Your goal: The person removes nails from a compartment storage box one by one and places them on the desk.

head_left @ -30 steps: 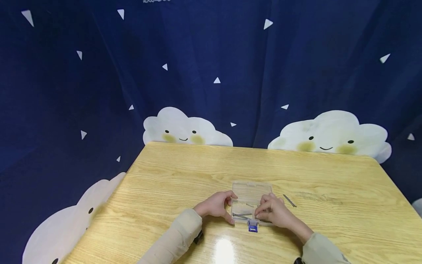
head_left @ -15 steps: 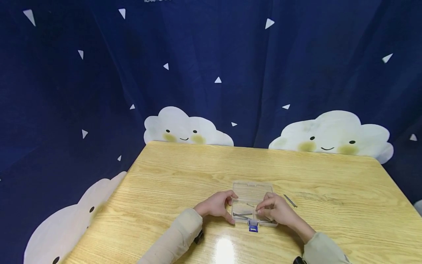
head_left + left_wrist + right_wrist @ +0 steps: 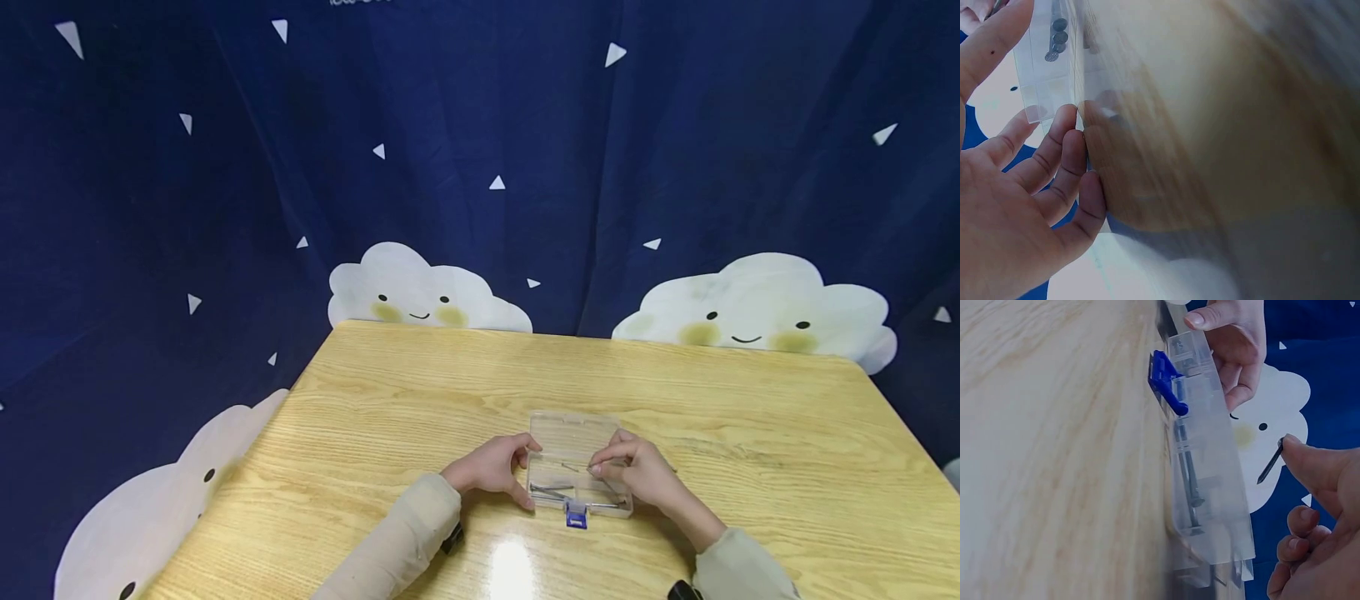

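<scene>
A clear plastic compartment box point(image 3: 555, 475) lies on the table with its lid point(image 3: 562, 429) raised at the back and its blue latch point(image 3: 576, 516) in front. My left hand point(image 3: 491, 467) grips the box's left end, thumb at the front corner and fingers toward the back. Between thumb and fingertip, my right hand point(image 3: 1329, 519) pinches a dark nail point(image 3: 1270, 461), which points downward over the box in the head view. Several longer nails point(image 3: 550, 492) lie in the left front compartment, more nails point(image 3: 607, 505) in the right one. A small nail point(image 3: 570, 467) sits farther back.
The wooden table point(image 3: 420, 383) reaches back to a dark blue curtain point(image 3: 450, 125) printed with clouds and white triangles. A beige sleeve point(image 3: 390, 533) covers the left forearm. Dark wrist bands show at both wrists.
My right hand has shifted right and slightly back, uncovering nails in the right front compartment. It now hides most of the nail lying on the table. The left hand keeps its place.
</scene>
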Demonstrator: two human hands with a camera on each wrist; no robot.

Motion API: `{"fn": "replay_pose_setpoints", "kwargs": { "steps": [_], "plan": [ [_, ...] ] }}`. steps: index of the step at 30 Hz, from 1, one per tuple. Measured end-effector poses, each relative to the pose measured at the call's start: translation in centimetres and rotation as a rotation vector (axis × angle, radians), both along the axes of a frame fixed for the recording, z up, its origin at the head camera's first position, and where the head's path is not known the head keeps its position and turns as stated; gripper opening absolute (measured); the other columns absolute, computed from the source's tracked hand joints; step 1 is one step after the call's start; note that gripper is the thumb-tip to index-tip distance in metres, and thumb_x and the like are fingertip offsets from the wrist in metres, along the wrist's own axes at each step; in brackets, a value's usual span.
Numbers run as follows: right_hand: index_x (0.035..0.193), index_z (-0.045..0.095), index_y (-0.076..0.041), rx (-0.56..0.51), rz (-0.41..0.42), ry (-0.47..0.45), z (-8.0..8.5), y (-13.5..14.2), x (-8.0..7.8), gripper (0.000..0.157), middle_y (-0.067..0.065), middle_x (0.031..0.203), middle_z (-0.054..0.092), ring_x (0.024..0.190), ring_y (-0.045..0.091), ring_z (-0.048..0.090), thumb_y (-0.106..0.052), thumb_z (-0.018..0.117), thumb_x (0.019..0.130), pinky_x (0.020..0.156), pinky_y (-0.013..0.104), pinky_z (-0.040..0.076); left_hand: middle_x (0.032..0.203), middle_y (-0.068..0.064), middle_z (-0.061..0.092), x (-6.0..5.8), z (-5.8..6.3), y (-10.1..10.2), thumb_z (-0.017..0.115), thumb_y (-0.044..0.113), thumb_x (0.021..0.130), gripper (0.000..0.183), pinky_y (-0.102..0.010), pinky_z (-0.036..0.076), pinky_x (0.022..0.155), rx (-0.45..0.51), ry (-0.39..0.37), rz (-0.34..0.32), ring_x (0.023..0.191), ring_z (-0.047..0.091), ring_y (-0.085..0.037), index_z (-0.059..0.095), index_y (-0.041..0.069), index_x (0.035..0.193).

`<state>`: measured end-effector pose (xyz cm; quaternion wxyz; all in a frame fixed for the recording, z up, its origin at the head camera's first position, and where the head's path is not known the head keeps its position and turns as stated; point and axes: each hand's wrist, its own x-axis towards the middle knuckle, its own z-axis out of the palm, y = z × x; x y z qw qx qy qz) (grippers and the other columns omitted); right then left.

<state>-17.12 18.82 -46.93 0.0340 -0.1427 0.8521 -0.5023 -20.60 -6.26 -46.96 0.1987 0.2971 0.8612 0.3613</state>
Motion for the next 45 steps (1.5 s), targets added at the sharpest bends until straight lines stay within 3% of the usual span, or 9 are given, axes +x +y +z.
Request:
{"fn": "replay_pose_setpoints", "kwargs": {
  "steps": [10, 20, 32, 45],
  "plan": [
    [0.082, 0.072, -0.002, -0.034, -0.05, 0.039, 0.5, 0.5, -0.2, 0.009, 0.0, 0.072, 0.047, 0.067, 0.009, 0.041, -0.006, 0.072, 0.074, 0.062, 0.027, 0.035, 0.081, -0.007, 0.053, 0.0, 0.0, 0.0, 0.087, 0.012, 0.056, 0.069, -0.017, 0.034, 0.059, 0.007, 0.0, -0.002, 0.065, 0.041, -0.009, 0.054, 0.004, 0.115],
    [0.083, 0.072, -0.002, 0.008, -0.091, 0.039, 0.8, 1.6, -0.6, 0.01, 0.001, 0.074, 0.049, 0.069, 0.011, 0.042, -0.008, 0.072, 0.075, 0.066, 0.028, 0.036, 0.082, -0.008, 0.053, 0.0, 0.1, -0.1, 0.088, 0.012, 0.055, 0.07, -0.017, 0.034, 0.06, 0.01, 0.006, -0.002, 0.067, 0.043, -0.013, 0.053, 0.004, 0.115],
    [0.082, 0.072, 0.0, 0.042, -0.129, 0.088, 0.7, 2.8, -1.1, 0.009, 0.0, 0.069, 0.049, 0.061, 0.009, 0.036, -0.004, 0.072, 0.073, 0.057, 0.026, 0.032, 0.083, -0.007, 0.053, -0.1, -0.1, -0.2, 0.088, 0.012, 0.055, 0.07, -0.018, 0.036, 0.062, 0.012, 0.001, 0.003, 0.069, 0.045, -0.014, 0.053, 0.004, 0.115],
    [0.09, 0.071, 0.001, 0.116, -0.142, 0.026, 0.9, 5.0, -1.5, 0.016, 0.003, 0.077, 0.052, 0.068, 0.012, 0.042, -0.01, 0.07, 0.079, 0.064, 0.029, 0.036, 0.081, -0.004, 0.052, 0.0, -0.2, -0.1, 0.087, 0.012, 0.056, 0.069, -0.018, 0.036, 0.063, 0.016, -0.005, 0.004, 0.069, 0.043, -0.012, 0.053, 0.004, 0.115]
  ]
}}
